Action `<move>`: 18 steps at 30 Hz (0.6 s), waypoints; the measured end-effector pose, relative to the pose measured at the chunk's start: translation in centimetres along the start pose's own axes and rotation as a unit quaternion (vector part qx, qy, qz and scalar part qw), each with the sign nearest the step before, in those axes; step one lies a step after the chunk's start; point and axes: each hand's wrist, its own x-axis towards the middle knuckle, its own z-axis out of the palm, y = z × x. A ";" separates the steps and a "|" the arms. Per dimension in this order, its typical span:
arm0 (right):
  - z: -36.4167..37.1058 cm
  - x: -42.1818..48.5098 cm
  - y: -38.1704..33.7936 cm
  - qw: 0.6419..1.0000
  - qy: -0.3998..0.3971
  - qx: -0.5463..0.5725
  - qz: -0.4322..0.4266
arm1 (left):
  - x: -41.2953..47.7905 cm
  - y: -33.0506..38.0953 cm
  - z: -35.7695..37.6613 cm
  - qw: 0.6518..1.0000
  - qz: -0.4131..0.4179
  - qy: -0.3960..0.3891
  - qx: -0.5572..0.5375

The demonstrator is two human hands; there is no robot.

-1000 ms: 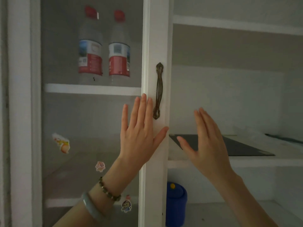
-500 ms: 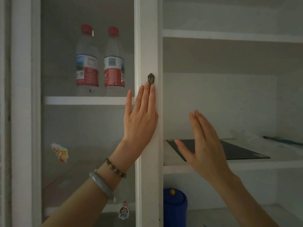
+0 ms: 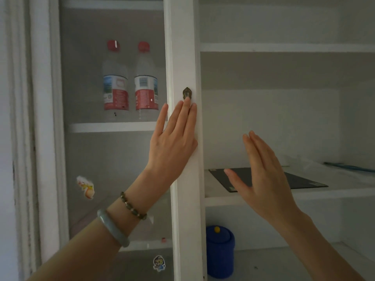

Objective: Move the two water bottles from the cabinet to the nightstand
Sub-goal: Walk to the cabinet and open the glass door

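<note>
Two water bottles (image 3: 129,82) upright side by side on cabinet shelf (image 3: 113,127) behind glass door (image 3: 182,179), my left hand (image 3: 172,142) flat on door frame over handle (image 3: 187,93), right hand (image 3: 261,171) spread, holding nothing.

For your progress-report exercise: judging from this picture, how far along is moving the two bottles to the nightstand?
Done: nothing; both bottles stand on the shelf behind the glass door. In hand: the left hand lies flat over the door handle; the right hand hovers open, empty. Left: reach the bottles, lift both out, carry them to the nightstand, which is out of view.
</note>
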 end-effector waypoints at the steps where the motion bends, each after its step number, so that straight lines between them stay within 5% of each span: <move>1: -0.4 -0.2 -0.6 1.000 0.003 0.003 -0.005 | -0.1 -0.1 -0.7 1.000 0.000 0.002 -0.001; 18: -9.7 -2.3 -14.1 1.000 0.000 0.010 -0.023 | -2.5 -5.6 -15.3 0.996 -0.018 0.012 -0.084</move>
